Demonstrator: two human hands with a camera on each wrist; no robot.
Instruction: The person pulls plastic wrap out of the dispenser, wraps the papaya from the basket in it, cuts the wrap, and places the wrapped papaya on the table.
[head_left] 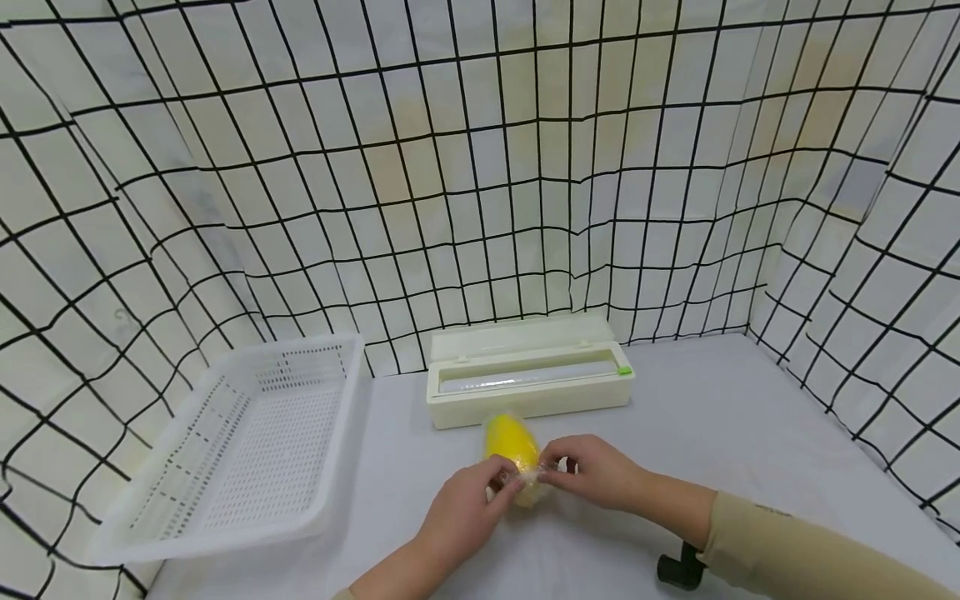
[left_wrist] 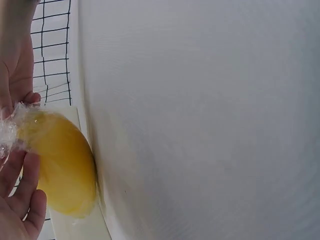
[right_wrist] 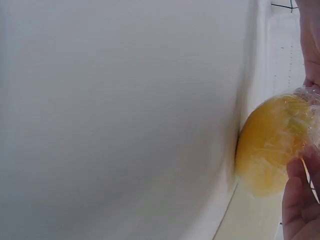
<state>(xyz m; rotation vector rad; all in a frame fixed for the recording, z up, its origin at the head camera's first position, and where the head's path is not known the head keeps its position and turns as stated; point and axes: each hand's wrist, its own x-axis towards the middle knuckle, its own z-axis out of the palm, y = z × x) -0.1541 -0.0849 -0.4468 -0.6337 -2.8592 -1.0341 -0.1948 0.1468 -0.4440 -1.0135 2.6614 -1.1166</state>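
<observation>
A smooth yellow oval fruit (head_left: pixel 510 439), wrapped in clear cling film, lies on the white table in front of the dispenser box. My left hand (head_left: pixel 465 507) pinches the gathered cling film (left_wrist: pixel 10 130) at the fruit's near end, thumb and fingertips together. From the other side my right hand (head_left: pixel 600 473) also pinches the film, its fingertips close to those of the left. Both wrist views show crumpled film (right_wrist: pixel 312 107) bunched between the hands, with the fruit's rounded far end beyond it.
An open cream cling film box (head_left: pixel 532 410) with a film roll (head_left: pixel 528 377) inside stands behind the fruit, its lid (head_left: pixel 517 336) raised. To the left is a white perforated basket (head_left: pixel 262 450). A black object (head_left: pixel 681 571) lies by the right sleeve. Black netting surrounds the table.
</observation>
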